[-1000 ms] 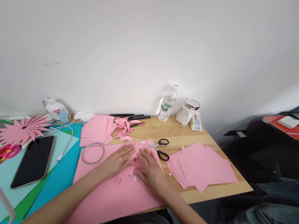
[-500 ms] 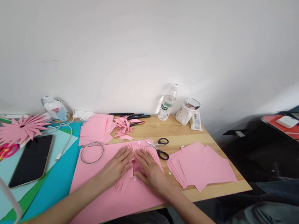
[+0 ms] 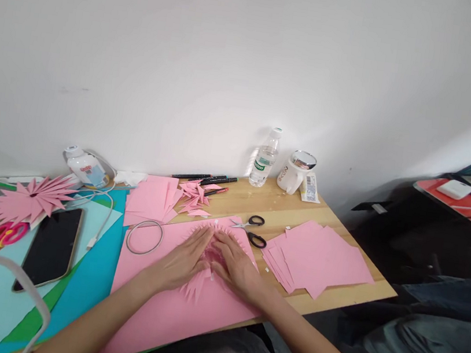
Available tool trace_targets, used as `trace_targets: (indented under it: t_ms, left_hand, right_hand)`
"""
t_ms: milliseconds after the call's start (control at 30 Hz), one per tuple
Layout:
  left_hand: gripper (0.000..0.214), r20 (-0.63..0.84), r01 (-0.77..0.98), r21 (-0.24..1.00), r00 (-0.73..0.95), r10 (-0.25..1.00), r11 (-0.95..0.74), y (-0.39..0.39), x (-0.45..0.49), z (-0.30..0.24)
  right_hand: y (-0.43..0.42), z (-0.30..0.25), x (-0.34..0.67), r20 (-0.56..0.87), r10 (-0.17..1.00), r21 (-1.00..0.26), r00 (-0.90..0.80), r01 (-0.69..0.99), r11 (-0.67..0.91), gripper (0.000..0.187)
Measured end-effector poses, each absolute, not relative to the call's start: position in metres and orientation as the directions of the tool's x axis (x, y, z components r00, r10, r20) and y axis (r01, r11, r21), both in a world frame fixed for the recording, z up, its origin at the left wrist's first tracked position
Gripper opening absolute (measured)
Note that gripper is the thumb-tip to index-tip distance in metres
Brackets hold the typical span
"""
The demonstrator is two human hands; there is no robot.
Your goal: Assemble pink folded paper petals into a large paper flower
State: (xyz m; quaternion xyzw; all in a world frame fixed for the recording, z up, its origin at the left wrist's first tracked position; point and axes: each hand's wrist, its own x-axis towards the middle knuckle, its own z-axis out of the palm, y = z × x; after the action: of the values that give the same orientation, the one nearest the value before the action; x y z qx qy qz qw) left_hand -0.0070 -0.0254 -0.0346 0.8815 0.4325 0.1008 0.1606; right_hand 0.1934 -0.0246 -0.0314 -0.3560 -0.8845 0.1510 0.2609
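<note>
A pleated pink paper rosette [image 3: 195, 289] lies on a large pink sheet [image 3: 153, 328]. Its pointed folds fan out beyond my fingers, and its middle is mostly covered. My left hand [image 3: 182, 259] rests on its left side, fingers stretched out and lying flat. From the right, my right hand [image 3: 237, 265] lies over it with extended fingers, the fingertips of both hands almost meeting at the far side. Just beyond my right hand is a pair of black-handled scissors [image 3: 254, 229]. A thin metal ring [image 3: 145, 237] lies on the sheet to the left.
Pink paper squares [image 3: 320, 258] are piled at right, with more pink paper [image 3: 148, 199] and folded pieces [image 3: 196, 197] behind. Along the wall stand a water bottle [image 3: 265, 157] and white mug [image 3: 291, 175]. At left are another rosette [image 3: 33, 200], a phone [image 3: 50, 250] and coloured sheets.
My hands stay on the rosette; the left hand has shifted slightly, its fingers closer together. The whole view has moved a little.
</note>
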Motion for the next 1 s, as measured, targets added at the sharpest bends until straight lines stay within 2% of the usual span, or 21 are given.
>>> trace_targets:
  t_ms: [167, 300, 467, 767, 867, 1000]
  left_hand:
    - [0.078, 0.041, 0.71, 0.335, 0.646, 0.763, -0.619, -0.027, -0.006, -0.032]
    - [0.074, 0.051, 0.709, 0.309, 0.653, 0.756, -0.633, -0.028, -0.005, -0.03]
    - [0.072, 0.062, 0.709, 0.3, 0.653, 0.755, -0.638, -0.028, -0.004, -0.031]
    - [0.074, 0.09, 0.712, 0.286, 0.647, 0.757, -0.641, -0.028, -0.004, -0.037]
    - [0.073, 0.077, 0.715, 0.273, 0.65, 0.756, -0.643, -0.029, -0.004, -0.037]
    - [0.072, 0.066, 0.714, 0.253, 0.66, 0.748, -0.653, -0.028, -0.004, -0.038]
  right_hand:
    - [-0.025, -0.019, 0.208, 0.287, 0.679, -0.474, -0.675, 0.516, 0.714, 0.048]
    - [-0.031, -0.022, 0.231, 0.227, 0.619, -0.376, -0.752, 0.519, 0.768, 0.065]
    - [-0.042, -0.031, 0.234, 0.147, 0.637, -0.319, -0.757, 0.573, 0.755, 0.064]
    - [-0.05, -0.053, 0.205, 0.284, 0.709, -0.132, -0.645, 0.706, 0.695, 0.053]
    - [-0.052, -0.061, 0.199, 0.334, 0.73, -0.134, -0.596, 0.737, 0.663, 0.051]
    - [-0.054, -0.07, 0.191, 0.369, 0.765, -0.205, -0.528, 0.757, 0.621, 0.051]
